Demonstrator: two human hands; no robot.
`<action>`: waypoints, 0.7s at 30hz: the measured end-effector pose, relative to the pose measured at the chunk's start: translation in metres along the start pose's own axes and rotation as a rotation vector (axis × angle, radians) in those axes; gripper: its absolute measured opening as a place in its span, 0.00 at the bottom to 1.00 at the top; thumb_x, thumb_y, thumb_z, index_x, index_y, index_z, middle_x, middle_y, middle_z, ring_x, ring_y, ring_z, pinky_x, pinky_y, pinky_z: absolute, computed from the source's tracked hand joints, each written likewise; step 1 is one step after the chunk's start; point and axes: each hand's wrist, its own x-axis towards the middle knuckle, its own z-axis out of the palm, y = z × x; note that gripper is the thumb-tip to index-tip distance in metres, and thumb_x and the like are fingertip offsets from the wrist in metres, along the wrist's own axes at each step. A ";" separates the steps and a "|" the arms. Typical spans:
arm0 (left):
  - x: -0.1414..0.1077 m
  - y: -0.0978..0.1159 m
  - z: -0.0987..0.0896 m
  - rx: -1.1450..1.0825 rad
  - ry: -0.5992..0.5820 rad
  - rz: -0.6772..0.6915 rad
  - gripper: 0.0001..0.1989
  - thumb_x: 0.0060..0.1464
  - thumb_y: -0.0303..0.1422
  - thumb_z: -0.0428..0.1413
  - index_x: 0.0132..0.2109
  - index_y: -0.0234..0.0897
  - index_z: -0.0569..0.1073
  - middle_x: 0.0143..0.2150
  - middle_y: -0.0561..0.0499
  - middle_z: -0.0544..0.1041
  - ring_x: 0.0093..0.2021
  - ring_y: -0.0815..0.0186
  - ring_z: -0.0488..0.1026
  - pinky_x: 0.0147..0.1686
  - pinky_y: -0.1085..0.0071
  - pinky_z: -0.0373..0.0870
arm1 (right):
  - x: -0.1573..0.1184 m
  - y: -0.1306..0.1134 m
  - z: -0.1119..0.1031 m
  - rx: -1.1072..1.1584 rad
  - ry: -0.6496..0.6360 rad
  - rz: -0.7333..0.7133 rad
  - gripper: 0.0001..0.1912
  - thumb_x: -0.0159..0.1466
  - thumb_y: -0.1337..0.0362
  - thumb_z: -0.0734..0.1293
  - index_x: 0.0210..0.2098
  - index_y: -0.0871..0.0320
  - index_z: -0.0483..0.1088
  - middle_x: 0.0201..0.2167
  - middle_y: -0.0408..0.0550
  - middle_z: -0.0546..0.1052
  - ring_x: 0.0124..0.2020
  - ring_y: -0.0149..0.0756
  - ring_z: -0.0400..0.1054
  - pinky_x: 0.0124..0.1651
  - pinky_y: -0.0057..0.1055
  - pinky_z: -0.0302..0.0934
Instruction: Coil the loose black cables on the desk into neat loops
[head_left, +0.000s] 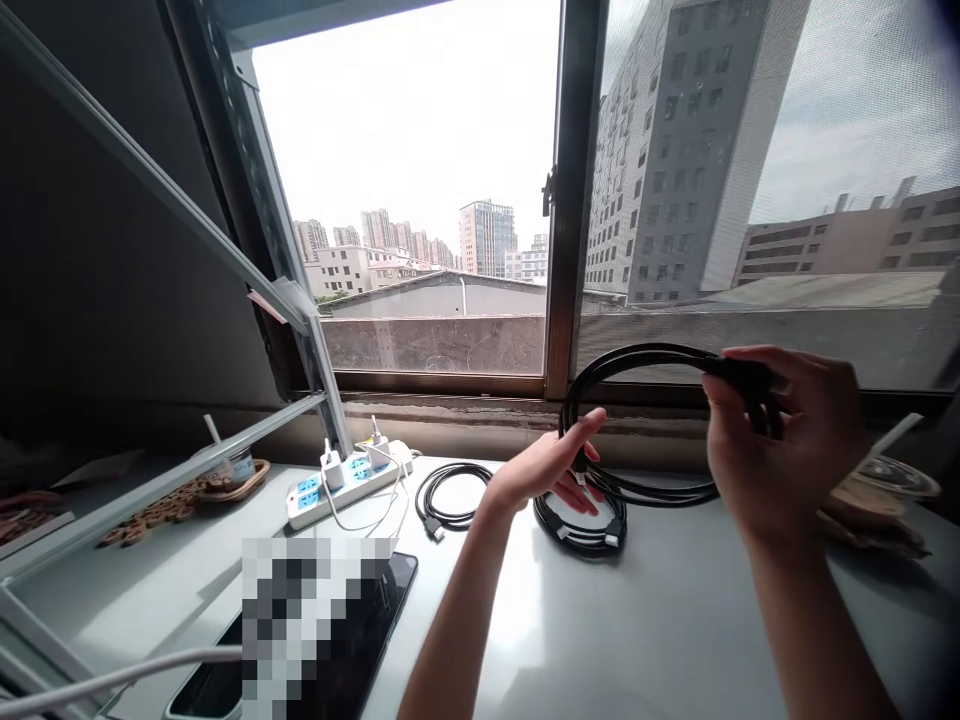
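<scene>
While the right hand [795,460] closes its fingers on a coiled black cable [660,353] above the table [645,640], the left hand [541,470], thumb and fingers apart, stands at the coil's left side.

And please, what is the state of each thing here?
Held black cable, coiled, raised
Right hand, closed on held black cable
Left hand, thumb and fingers apart around held black cable
Left resting cable, coiled, flat
Right resting cable, coiled, flat
Power strip, two plugs inserted
Dark device, flat, partly pixelated
</scene>
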 end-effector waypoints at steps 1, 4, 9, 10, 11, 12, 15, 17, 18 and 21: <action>0.001 -0.001 -0.001 -0.016 -0.034 -0.020 0.31 0.46 0.62 0.50 0.36 0.35 0.68 0.25 0.44 0.74 0.23 0.59 0.75 0.28 0.65 0.71 | 0.000 -0.002 -0.001 -0.001 -0.004 -0.012 0.09 0.63 0.63 0.65 0.43 0.48 0.69 0.38 0.52 0.70 0.39 0.45 0.67 0.34 0.38 0.61; 0.001 0.000 -0.001 -0.071 -0.101 -0.014 0.27 0.49 0.57 0.52 0.33 0.34 0.69 0.28 0.45 0.75 0.25 0.61 0.76 0.30 0.68 0.72 | 0.000 -0.006 -0.002 0.023 0.013 -0.023 0.09 0.62 0.64 0.66 0.42 0.47 0.69 0.37 0.51 0.70 0.40 0.45 0.67 0.34 0.38 0.61; -0.003 0.003 0.000 -0.042 0.055 0.097 0.21 0.55 0.47 0.47 0.28 0.33 0.69 0.25 0.47 0.75 0.29 0.63 0.76 0.30 0.71 0.71 | -0.001 -0.001 0.003 0.066 -0.013 0.051 0.08 0.63 0.61 0.65 0.43 0.50 0.69 0.41 0.50 0.70 0.43 0.43 0.67 0.38 0.37 0.63; -0.003 0.003 -0.002 -0.010 0.109 0.120 0.21 0.56 0.45 0.46 0.27 0.32 0.69 0.24 0.47 0.75 0.29 0.64 0.76 0.30 0.72 0.70 | -0.002 0.002 0.005 0.073 -0.047 0.087 0.09 0.63 0.60 0.65 0.44 0.51 0.69 0.42 0.50 0.71 0.42 0.42 0.68 0.37 0.36 0.63; -0.002 0.003 -0.003 0.020 0.159 0.142 0.20 0.56 0.44 0.46 0.27 0.32 0.70 0.24 0.47 0.75 0.29 0.65 0.75 0.29 0.74 0.68 | -0.002 0.006 0.008 0.089 -0.101 0.141 0.11 0.64 0.59 0.64 0.45 0.52 0.70 0.44 0.49 0.72 0.38 0.39 0.70 0.35 0.35 0.64; -0.001 0.002 -0.006 0.041 0.201 0.157 0.20 0.57 0.43 0.46 0.27 0.32 0.70 0.23 0.46 0.75 0.28 0.66 0.75 0.29 0.75 0.67 | -0.003 0.010 0.010 0.111 -0.170 0.203 0.13 0.64 0.57 0.64 0.47 0.52 0.70 0.45 0.49 0.72 0.34 0.37 0.71 0.32 0.33 0.64; 0.004 -0.002 -0.013 0.047 0.268 0.166 0.19 0.56 0.43 0.48 0.26 0.33 0.69 0.18 0.48 0.73 0.26 0.65 0.75 0.28 0.75 0.63 | -0.004 0.019 0.014 0.156 -0.370 0.348 0.19 0.62 0.53 0.64 0.49 0.54 0.71 0.42 0.49 0.75 0.22 0.31 0.70 0.26 0.30 0.63; 0.007 -0.005 -0.016 0.053 0.296 0.167 0.19 0.56 0.44 0.49 0.25 0.34 0.68 0.15 0.49 0.71 0.23 0.65 0.74 0.27 0.75 0.61 | -0.004 0.022 0.015 0.125 -0.435 0.364 0.23 0.62 0.50 0.64 0.50 0.57 0.71 0.36 0.51 0.77 0.19 0.31 0.68 0.27 0.30 0.64; 0.008 -0.006 -0.016 0.067 0.323 0.177 0.19 0.56 0.44 0.49 0.25 0.35 0.68 0.14 0.50 0.70 0.21 0.65 0.73 0.26 0.75 0.60 | -0.004 0.022 0.014 0.107 -0.459 0.367 0.25 0.63 0.48 0.63 0.51 0.58 0.71 0.33 0.50 0.77 0.18 0.30 0.67 0.27 0.30 0.64; 0.010 -0.008 -0.013 0.128 0.448 0.232 0.21 0.57 0.45 0.49 0.23 0.35 0.67 0.12 0.53 0.67 0.17 0.66 0.71 0.23 0.75 0.57 | -0.005 0.020 0.012 0.076 -0.562 0.387 0.29 0.64 0.45 0.60 0.56 0.56 0.67 0.26 0.47 0.76 0.18 0.31 0.67 0.25 0.29 0.62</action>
